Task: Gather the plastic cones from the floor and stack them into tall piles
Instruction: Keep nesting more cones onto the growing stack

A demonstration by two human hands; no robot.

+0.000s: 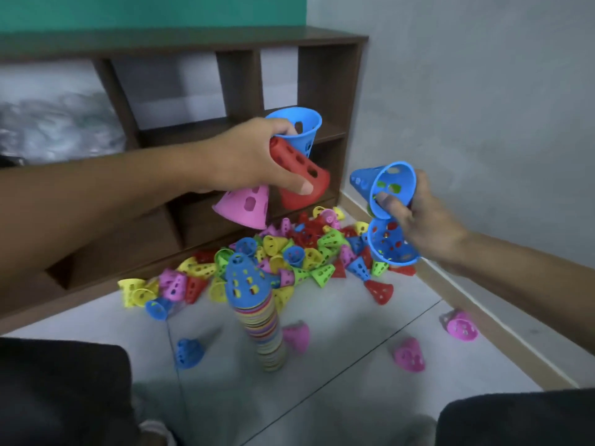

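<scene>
Left hand point(248, 156): gripped blue, red and pink cones point(297, 175).
Right hand point(418, 217): gripped blue cones point(391, 188), perhaps green inside.
Pile point(257, 313): tall, blue-topped, below both hands.

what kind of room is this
Probably a corner of a playroom or classroom, though that is a guess. A low brown wooden cubby shelf stands against the wall, a heap of small colourful perforated plastic cones covers the pale tiled floor, and the upper wall is painted teal.

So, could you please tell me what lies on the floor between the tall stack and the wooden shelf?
In the head view, the loose pile of cones lies between the tall stack and the wooden shelf.
</scene>
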